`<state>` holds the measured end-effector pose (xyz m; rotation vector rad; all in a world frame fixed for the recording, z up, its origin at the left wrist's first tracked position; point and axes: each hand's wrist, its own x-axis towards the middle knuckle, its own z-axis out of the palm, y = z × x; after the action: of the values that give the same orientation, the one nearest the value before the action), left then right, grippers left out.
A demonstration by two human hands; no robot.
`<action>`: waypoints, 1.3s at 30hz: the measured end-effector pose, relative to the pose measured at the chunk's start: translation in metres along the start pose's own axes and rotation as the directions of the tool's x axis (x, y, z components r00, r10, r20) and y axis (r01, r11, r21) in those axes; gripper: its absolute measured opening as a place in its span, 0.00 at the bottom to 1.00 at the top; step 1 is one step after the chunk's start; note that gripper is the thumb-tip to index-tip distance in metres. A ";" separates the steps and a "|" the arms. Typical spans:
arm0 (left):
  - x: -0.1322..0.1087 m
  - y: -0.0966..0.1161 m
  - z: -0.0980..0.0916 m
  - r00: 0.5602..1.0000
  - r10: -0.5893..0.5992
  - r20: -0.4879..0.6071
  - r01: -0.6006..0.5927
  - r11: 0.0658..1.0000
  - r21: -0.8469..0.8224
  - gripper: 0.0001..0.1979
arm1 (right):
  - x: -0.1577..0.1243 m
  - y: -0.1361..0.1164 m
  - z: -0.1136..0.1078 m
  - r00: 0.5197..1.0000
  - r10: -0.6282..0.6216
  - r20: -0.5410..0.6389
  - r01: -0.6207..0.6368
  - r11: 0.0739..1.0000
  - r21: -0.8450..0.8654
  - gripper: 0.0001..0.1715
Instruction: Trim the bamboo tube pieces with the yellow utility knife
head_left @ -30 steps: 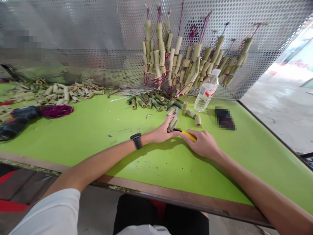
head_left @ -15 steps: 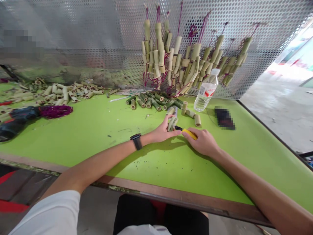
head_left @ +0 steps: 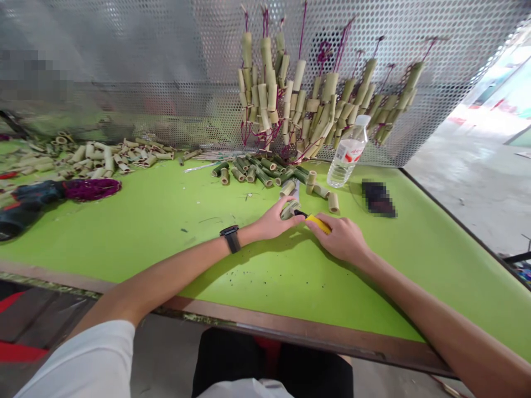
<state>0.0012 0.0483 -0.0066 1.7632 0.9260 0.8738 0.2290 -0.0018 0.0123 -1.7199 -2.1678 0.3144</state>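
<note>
My left hand, with a dark watch on the wrist, grips a short bamboo piece between thumb and fingers just above the table. In my right hand is a yellow utility knife, its dark front end meeting the bamboo near my left thumb. The blade's contact with the bamboo is too small to make out fully. Beyond the left fingers lies another cut bamboo piece. Several pale bamboo pieces stand or lie just past my right hand.
Green bamboo pieces are heaped behind my hands, with a water bottle to their right. Strung bamboo hangs on the perforated metal panel. On the left are a power drill, purple cord and pale bamboo.
The bamboo piece in my left hand has tilted from more upright to flatter. The knife has shifted slightly against it. The whole view has moved a little.
</note>
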 end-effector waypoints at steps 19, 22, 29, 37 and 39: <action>-0.003 -0.003 -0.003 0.996 0.006 0.094 -0.002 0.999 -0.041 0.44 | 0.002 0.009 -0.001 0.991 -0.104 0.089 0.097 0.992 0.076 0.37; -0.001 -0.001 -0.003 0.997 0.039 0.062 -0.039 0.999 0.001 0.41 | 0.002 0.006 -0.001 0.996 -0.070 0.058 0.067 0.996 0.053 0.37; -0.001 0.002 0.004 0.998 -0.014 -0.069 0.014 1.000 0.002 0.36 | 0.002 -0.002 -0.001 0.996 0.042 -0.073 -0.047 0.997 -0.064 0.32; -0.004 -0.004 0.001 0.999 -0.007 0.047 0.010 0.998 -0.070 0.41 | 0.000 0.006 -0.001 0.994 -0.082 0.072 0.076 0.994 0.081 0.36; -0.004 -0.005 0.000 0.999 0.005 0.041 -0.002 0.997 -0.071 0.41 | 0.000 0.007 -0.002 0.991 -0.101 0.092 0.092 0.991 0.096 0.37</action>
<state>-0.0019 0.0465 -0.0118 1.7163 0.8548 0.8591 0.2358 0.0003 0.0111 -1.5741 -2.2590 0.4727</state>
